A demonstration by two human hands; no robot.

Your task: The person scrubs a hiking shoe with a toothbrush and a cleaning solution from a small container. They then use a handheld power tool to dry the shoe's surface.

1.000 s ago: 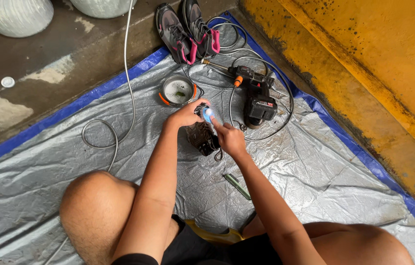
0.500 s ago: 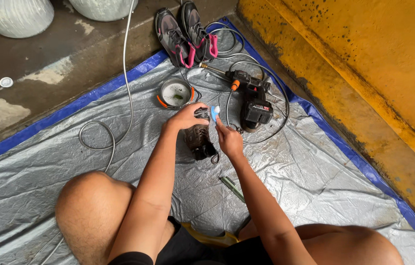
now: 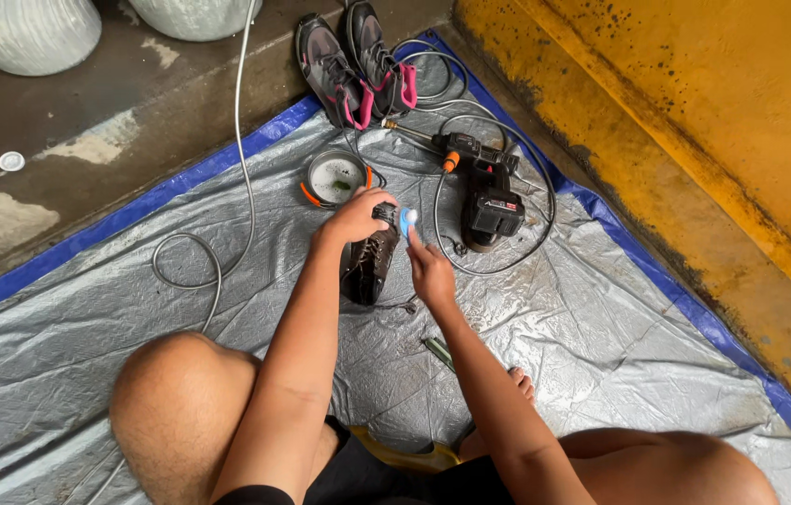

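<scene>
Just dark laced shoe (image 3: 369, 266), crinkled silver tarp (image 3: 227, 309)

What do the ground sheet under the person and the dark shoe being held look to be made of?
Ground sheet: most likely woven plastic tarpaulin, silver with a blue edge, judging by its crinkled folds and dull sheen. Dark shoe, held by the left hand: seemingly leather or synthetic, matte dark brown with laces; the exact material is unclear.
</scene>
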